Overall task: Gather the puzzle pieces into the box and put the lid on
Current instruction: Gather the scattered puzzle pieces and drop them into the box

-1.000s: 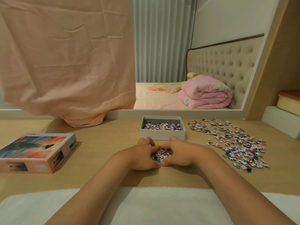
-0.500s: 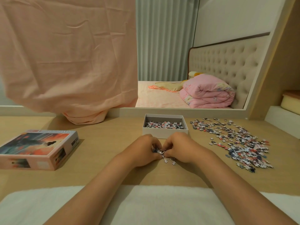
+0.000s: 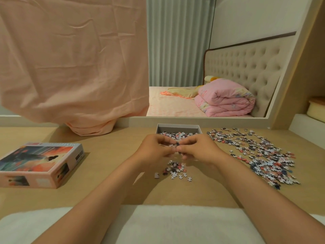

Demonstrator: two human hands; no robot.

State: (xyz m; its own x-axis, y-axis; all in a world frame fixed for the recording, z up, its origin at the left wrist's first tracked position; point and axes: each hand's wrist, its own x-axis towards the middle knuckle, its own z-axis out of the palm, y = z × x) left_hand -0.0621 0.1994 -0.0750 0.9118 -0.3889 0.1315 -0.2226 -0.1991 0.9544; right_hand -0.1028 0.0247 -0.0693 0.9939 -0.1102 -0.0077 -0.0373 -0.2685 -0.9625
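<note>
Nearest the viewer, a pale, soft-looking cloth (image 3: 175, 224) covers the front edge of the matte wooden desk (image 3: 105, 191). Between that cloth and the box, a small scatter of flat, knobbed cardboard pieces (image 3: 175, 170) lies on the desk, apparently spilled from the handful above. Over them, just short of the box, the left hand (image 3: 154, 149) and right hand (image 3: 200, 149) are raised off the desk and pressed together, fingers curled inward around a clump of puzzle pieces (image 3: 173, 146); cupping both hands this way seems meant to carry many loose pieces at once, though a few evidently slip through.

The open grey cardboard box (image 3: 178, 128) sits directly behind the hands, its rectangular tray already holding a shallow layer of pieces. To the box's right, a wide, thin spread of pieces (image 3: 260, 154) remains on the desk, so much of the gathering is judged unfinished. Well to the box's left rests the lid (image 3: 40, 164), glossy, printed with an orange-and-teal picture, set aside until the tray is filled.

Behind the box, a wrinkled peach fabric (image 3: 70, 59) hangs down, and a mirror (image 3: 228, 41) reflects a tufted headboard.
</note>
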